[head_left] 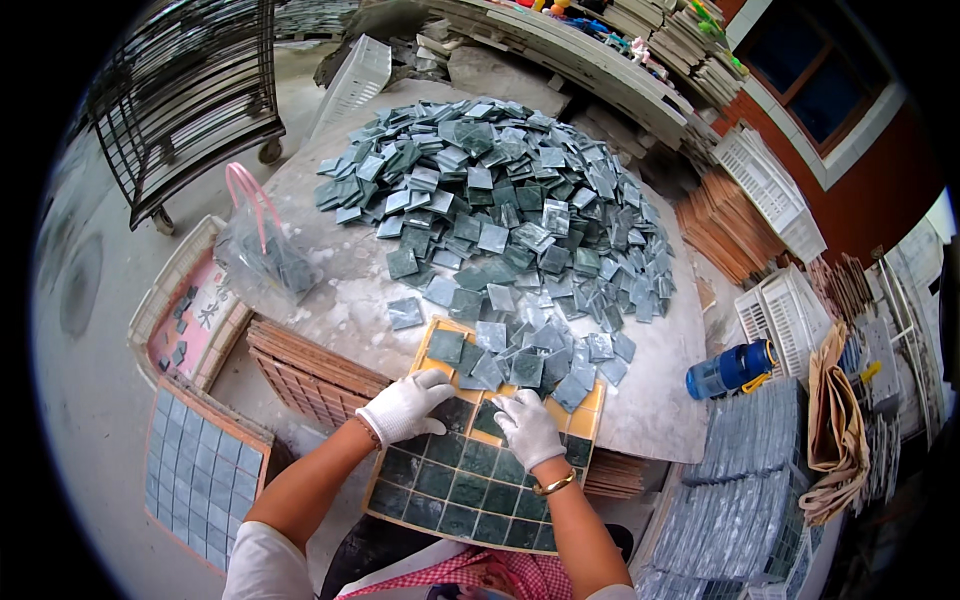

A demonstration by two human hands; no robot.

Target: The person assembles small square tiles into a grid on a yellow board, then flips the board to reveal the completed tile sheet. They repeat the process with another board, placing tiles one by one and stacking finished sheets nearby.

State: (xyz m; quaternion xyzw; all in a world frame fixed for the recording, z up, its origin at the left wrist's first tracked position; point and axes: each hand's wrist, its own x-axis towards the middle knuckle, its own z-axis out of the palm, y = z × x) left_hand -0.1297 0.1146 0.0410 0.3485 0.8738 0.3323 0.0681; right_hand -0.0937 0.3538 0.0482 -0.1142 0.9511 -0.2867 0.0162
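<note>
A shallow yellow tray [592, 412], split into square cells, lies at the near edge of a slab in front of me. Dark green stone tiles [468, 490] fill its near rows, and loose grey-green tiles [527, 369] lie over its far part. My left hand [408, 407], in a white knitted glove, reaches over the tray's left side, thumb and fingers apart beside a dark tile. Over the middle right cells is my right hand [530, 430], gloved too, its bent fingers apart and its fingertips close to the tiles. No tile shows clearly in either hand.
A large heap of tiles [500, 190] covers the slab [650, 400]. A clear bag with pink handles [265, 240], a basket [215, 345] and a filled tile panel [205, 460] are at left. At right stand a blue bottle [730, 370], stacked tile sheets [740, 500] and white crates [785, 310].
</note>
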